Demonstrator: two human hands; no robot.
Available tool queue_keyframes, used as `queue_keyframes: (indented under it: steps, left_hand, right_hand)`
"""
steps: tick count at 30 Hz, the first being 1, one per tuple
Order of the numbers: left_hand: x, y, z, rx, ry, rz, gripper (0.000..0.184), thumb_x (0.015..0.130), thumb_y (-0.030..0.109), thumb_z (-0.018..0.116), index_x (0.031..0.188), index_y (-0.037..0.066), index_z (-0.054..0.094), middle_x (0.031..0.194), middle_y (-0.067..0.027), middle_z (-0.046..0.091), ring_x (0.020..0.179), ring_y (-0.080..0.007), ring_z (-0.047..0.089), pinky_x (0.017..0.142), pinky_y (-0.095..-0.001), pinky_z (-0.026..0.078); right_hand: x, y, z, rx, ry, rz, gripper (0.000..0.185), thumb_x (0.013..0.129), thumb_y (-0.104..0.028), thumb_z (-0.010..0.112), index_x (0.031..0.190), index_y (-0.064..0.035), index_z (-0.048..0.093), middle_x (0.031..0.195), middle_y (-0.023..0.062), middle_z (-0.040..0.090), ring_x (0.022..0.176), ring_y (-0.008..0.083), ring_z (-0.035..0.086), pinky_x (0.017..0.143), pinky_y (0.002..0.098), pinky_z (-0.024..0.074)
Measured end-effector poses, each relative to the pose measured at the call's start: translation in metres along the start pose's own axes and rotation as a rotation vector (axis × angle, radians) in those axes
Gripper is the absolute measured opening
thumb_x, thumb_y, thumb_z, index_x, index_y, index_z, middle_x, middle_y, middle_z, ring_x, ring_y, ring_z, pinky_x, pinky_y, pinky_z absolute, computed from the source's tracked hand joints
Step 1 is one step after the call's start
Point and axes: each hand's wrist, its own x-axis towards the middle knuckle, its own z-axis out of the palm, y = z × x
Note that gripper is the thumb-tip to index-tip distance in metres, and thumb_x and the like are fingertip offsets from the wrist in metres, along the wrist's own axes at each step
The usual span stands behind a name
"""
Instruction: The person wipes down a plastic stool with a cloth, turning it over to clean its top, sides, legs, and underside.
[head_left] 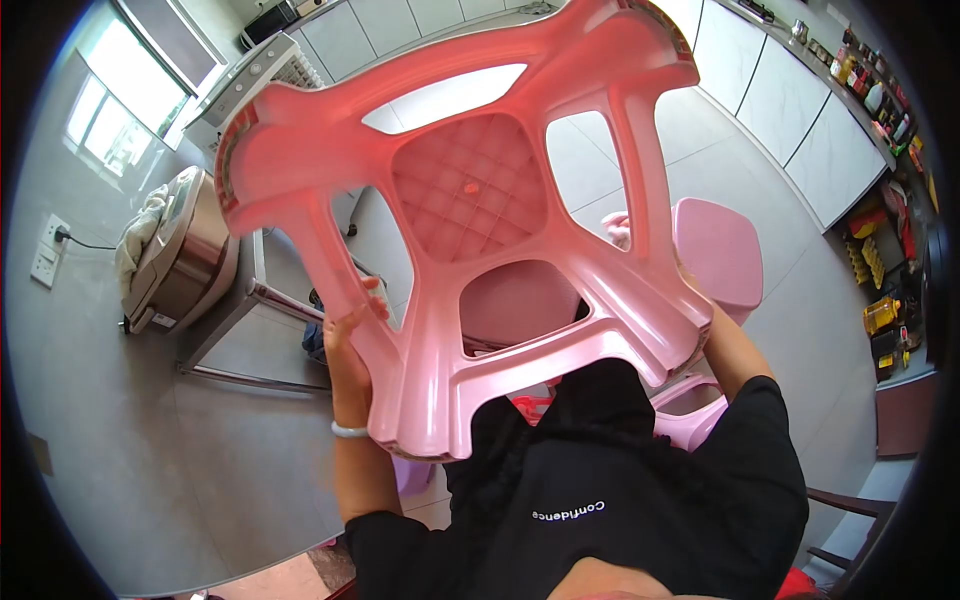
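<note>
Pink plastic stool mid-frame, underside facing me; my left hand wraps fingers round one leg, right hand half-hidden, can't tell its fingers.

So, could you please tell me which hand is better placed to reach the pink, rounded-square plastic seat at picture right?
Probably the right hand: it holds the upturned pink plastic stool on the side nearer that rounded-square seat, while the left hand grips the opposite side.
</note>
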Motion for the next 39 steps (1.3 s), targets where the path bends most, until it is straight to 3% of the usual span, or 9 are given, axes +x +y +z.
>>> queue_keyframes:
  steps: [2, 4, 8, 12, 18, 26, 30, 33, 39]
  left_hand:
    - [-0.015, -0.009, 0.000, -0.015, 0.030, 0.028, 0.038, 0.084, 0.014, 0.061, 0.118, -0.002, 0.055, 0.109, -0.0138, 0.063, 0.084, -0.0167, 0.059, 0.077, -0.0303, 0.048]
    - [-0.028, -0.022, -0.008, -0.011, 0.009, 0.026, 0.033, 0.093, 0.021, 0.059, 0.117, -0.001, 0.056, 0.109, -0.0135, 0.063, 0.084, -0.0163, 0.059, 0.077, -0.0305, 0.048]
    - [-0.050, -0.036, -0.005, -0.037, 0.027, 0.071, 0.035, 0.098, 0.030, 0.056, 0.117, 0.000, 0.057, 0.109, -0.0132, 0.063, 0.085, -0.0161, 0.058, 0.077, -0.0298, 0.048]
    - [-0.056, -0.050, -0.009, -0.094, 0.005, 0.107, 0.038, 0.099, 0.031, 0.055, 0.118, -0.002, 0.058, 0.111, -0.0134, 0.062, 0.086, -0.0160, 0.058, 0.077, -0.0288, 0.047]
    - [-0.035, -0.094, -0.027, 0.043, -0.044, 0.171, 0.049, 0.099, 0.041, 0.052, 0.119, -0.004, 0.058, 0.099, -0.0098, 0.063, 0.086, -0.0140, 0.059, 0.073, -0.0268, 0.046]
    - [-0.029, -0.149, -0.036, 0.129, -0.063, 0.268, 0.045, 0.099, 0.035, 0.054, 0.124, -0.003, 0.057, 0.115, -0.0149, 0.065, 0.098, -0.0212, 0.065, 0.086, -0.0353, 0.052]
    - [-0.034, -0.169, -0.056, 0.250, -0.012, 0.217, 0.046, 0.099, 0.034, 0.055, 0.124, -0.005, 0.055, 0.113, -0.0155, 0.065, 0.097, -0.0227, 0.065, 0.084, -0.0359, 0.052]
    - [-0.033, -0.155, -0.047, 0.142, 0.018, 0.135, 0.045, 0.099, 0.032, 0.056, 0.122, -0.006, 0.054, 0.108, -0.0152, 0.066, 0.095, -0.0231, 0.065, 0.084, -0.0359, 0.052]
    - [-0.051, -0.165, -0.043, 0.237, 0.161, 0.030, 0.037, 0.099, 0.029, 0.055, 0.118, -0.003, 0.054, 0.101, -0.0155, 0.066, 0.097, -0.0241, 0.063, 0.091, -0.0378, 0.048]
  right_hand:
    - [-0.021, -0.007, -0.021, -0.208, 0.123, -0.177, 0.023, 0.088, -0.017, 0.068, 0.105, -0.0032, 0.063, 0.093, 0.0057, 0.063, 0.083, 0.0106, 0.061, 0.071, 0.0241, 0.0497]
    - [-0.034, -0.015, -0.053, -1.163, 0.361, -0.543, 0.026, 0.086, -0.014, 0.070, 0.109, -0.0029, 0.063, 0.101, 0.0064, 0.065, 0.092, 0.0122, 0.062, 0.080, 0.0278, 0.0508]
    - [-0.086, -0.061, -0.047, -0.572, 0.542, -0.529, 0.038, 0.081, -0.005, 0.075, 0.116, -0.0024, 0.063, 0.112, 0.0048, 0.065, 0.100, 0.0131, 0.060, 0.088, 0.0295, 0.0475]
    - [-0.146, -0.075, -0.016, -0.737, 0.789, -0.553, 0.048, 0.078, -0.008, 0.077, 0.122, -0.0036, 0.060, 0.119, 0.0076, 0.061, 0.105, 0.0187, 0.061, 0.093, 0.0322, 0.0470]
    - [-0.133, -0.039, 0.113, -1.298, -0.009, -0.977, 0.052, 0.075, -0.010, 0.078, 0.124, -0.0040, 0.059, 0.123, 0.0105, 0.059, 0.106, 0.0226, 0.061, 0.094, 0.0341, 0.0470]
    - [0.007, 0.034, 0.112, -1.110, -0.117, -0.270, 0.068, 0.064, -0.010, 0.081, 0.127, -0.0085, 0.057, 0.130, 0.0117, 0.052, 0.117, 0.0255, 0.055, 0.102, 0.0356, 0.0434]
    - [0.075, 0.045, 0.112, -1.254, -0.084, -0.286, 0.067, 0.065, -0.013, 0.082, 0.127, -0.0092, 0.056, 0.129, 0.0133, 0.050, 0.115, 0.0308, 0.053, 0.102, 0.0383, 0.0440]
    - [0.129, 0.074, 0.096, -1.327, 0.248, -0.647, 0.054, 0.082, -0.034, 0.067, 0.128, -0.0063, 0.055, 0.121, 0.0184, 0.061, 0.117, 0.0367, 0.054, 0.103, 0.0439, 0.0397]
    - [0.161, 0.099, 0.108, -1.555, 0.357, -0.358, 0.057, 0.084, -0.030, 0.065, 0.131, -0.0024, 0.051, 0.123, 0.0187, 0.060, 0.117, 0.0355, 0.055, 0.106, 0.0464, 0.0369]
